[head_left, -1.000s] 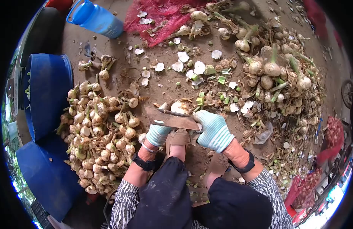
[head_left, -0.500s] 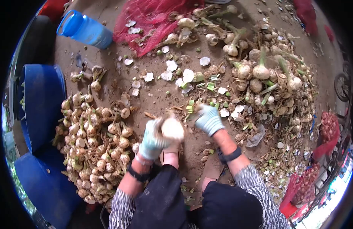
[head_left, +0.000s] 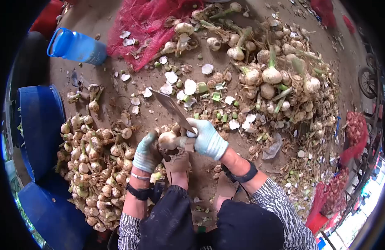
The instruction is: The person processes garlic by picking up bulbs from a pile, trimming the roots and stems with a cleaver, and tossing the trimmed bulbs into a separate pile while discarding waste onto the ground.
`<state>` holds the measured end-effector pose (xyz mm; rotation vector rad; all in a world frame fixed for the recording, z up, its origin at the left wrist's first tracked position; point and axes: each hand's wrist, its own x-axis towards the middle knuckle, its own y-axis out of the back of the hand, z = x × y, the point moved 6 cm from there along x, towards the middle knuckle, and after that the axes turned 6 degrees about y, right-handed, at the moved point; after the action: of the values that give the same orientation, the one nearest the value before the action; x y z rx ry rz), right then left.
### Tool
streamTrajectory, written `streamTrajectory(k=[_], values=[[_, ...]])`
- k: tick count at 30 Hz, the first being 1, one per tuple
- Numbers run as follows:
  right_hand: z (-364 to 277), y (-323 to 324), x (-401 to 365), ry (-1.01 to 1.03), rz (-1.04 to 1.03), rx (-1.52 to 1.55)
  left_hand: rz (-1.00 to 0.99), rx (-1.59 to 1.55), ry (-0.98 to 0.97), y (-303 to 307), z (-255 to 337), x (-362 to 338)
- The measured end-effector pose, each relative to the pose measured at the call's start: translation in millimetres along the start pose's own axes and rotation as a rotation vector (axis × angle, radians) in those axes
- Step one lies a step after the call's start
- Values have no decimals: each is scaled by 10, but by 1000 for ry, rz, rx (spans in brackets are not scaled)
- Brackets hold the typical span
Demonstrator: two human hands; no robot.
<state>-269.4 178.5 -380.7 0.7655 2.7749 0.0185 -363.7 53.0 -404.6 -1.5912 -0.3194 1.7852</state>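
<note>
My right hand point(head_left: 208, 139), in a pale striped glove, is closed round the handle of a wide knife point(head_left: 171, 109), whose blade points up and to the left. Beside it my left hand point(head_left: 146, 153), also gloved, is curled at the left side of a pale bulb point(head_left: 169, 140); how firmly its fingers hold it is partly hidden. The bulb lies between both hands, just below the blade. To the left is a large heap of trimmed bulbs point(head_left: 92, 166). Bulbs with stems and roots point(head_left: 271, 76) are piled at the upper right.
Blue tubs point(head_left: 41, 129) stand at the left. A blue bottle point(head_left: 82, 48) lies beside a red mesh net point(head_left: 150, 25) at the upper left. White and green scraps point(head_left: 190, 87) litter the ground. Filled red net bags point(head_left: 356, 132) are at the far right.
The knife is now clearly visible and my right hand has moved left, next to my left hand. The large white cut face at my left hand no longer shows. The view has shifted slightly.
</note>
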Motion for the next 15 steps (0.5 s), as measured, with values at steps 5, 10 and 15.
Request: streamTrajectory(k=[5, 10, 15], values=[[78, 162, -37, 49, 79, -394, -30, -164, -34, 140, 5, 248], [120, 214, 8, 151, 95, -463, -14, -36, -28, 148, -36, 343], [-5, 191, 70, 206, 80, -507, -46, -94, -39, -3, 91, 214]])
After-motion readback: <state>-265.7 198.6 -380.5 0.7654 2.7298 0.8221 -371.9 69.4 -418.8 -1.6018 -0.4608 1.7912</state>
